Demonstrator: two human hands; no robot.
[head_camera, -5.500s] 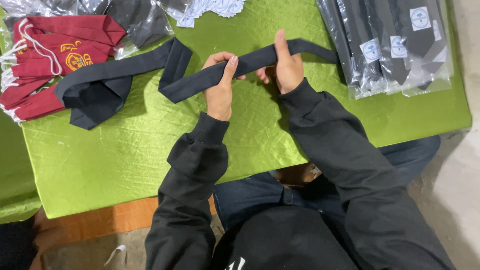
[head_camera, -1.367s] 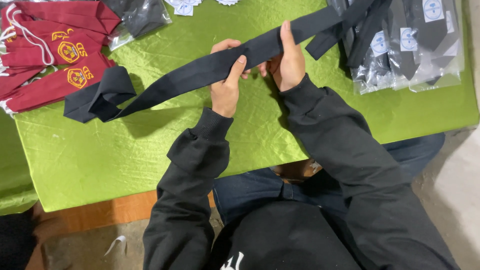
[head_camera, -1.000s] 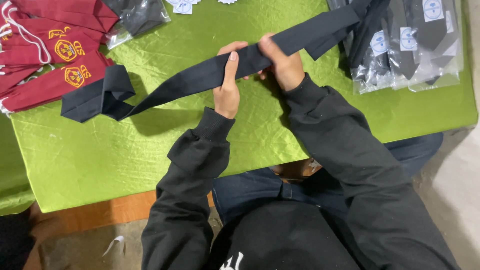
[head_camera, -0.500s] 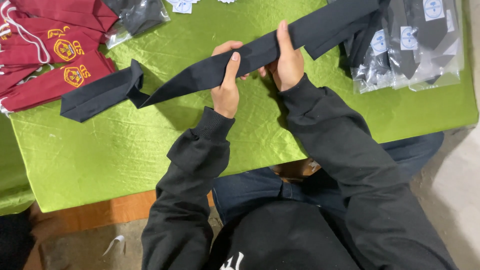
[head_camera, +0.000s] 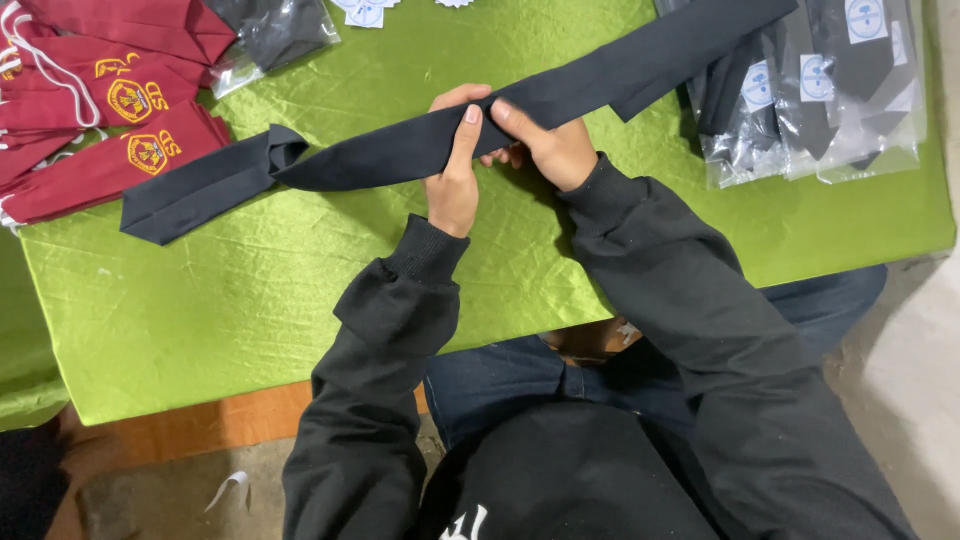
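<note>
A long black necktie (head_camera: 390, 152) stretches across the green cloth-covered table (head_camera: 240, 300), its narrow end twisted at the left and its wide end up at the right. My left hand (head_camera: 455, 170) pinches the tie near its middle, thumb on top. My right hand (head_camera: 545, 145) grips the same tie just to the right, fingers wrapped around it. The two hands touch each other above the table.
Dark red ties with yellow crests (head_camera: 110, 120) lie piled at the far left. Clear bags of packed black ties (head_camera: 820, 90) sit at the far right. Another bagged dark item (head_camera: 275, 35) and white tags (head_camera: 365, 12) lie at the far edge.
The tie has been drawn through my hands toward the right; its left end has straightened and slid closer. My hands stay in much the same place.
</note>
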